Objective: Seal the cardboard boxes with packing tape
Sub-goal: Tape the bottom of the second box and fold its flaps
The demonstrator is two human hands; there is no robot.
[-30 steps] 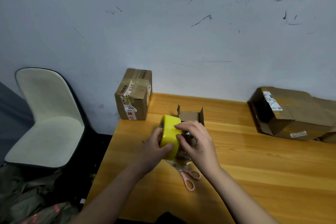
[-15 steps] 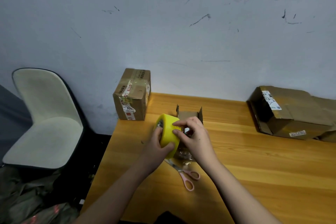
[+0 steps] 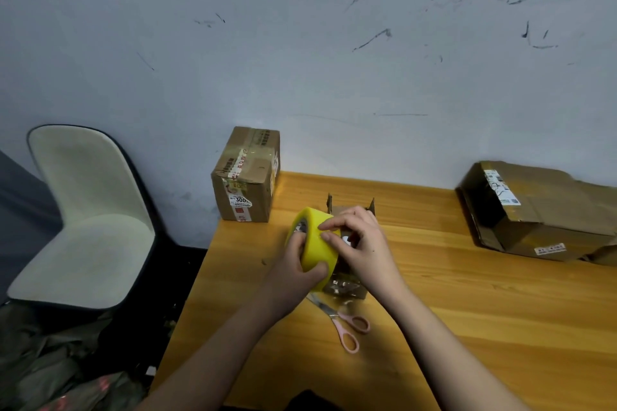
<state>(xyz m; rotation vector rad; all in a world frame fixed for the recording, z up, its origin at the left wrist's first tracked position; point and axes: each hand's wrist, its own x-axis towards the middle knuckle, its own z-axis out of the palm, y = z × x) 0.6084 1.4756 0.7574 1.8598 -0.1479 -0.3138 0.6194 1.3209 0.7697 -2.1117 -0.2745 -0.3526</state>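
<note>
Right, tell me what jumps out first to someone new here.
The yellow tape roll at the table's middle, gripped by the left hand while the right hand picks at its surface. Behind it stands a small open box; pink scissors lie just in front. A taped box sits at the far left corner.

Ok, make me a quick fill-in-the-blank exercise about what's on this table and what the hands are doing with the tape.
1. Both hands hold a roll of tape whose colour is ____.
2. The scissors on the wooden table have handles coloured ____.
3. The left hand has its thumb on the roll's outer face, while the right hand touches the roll with its ____.
4. The closed cardboard box at the table's far left corner stands against the ____.

Missing words: yellow; pink; fingertips; wall
</note>
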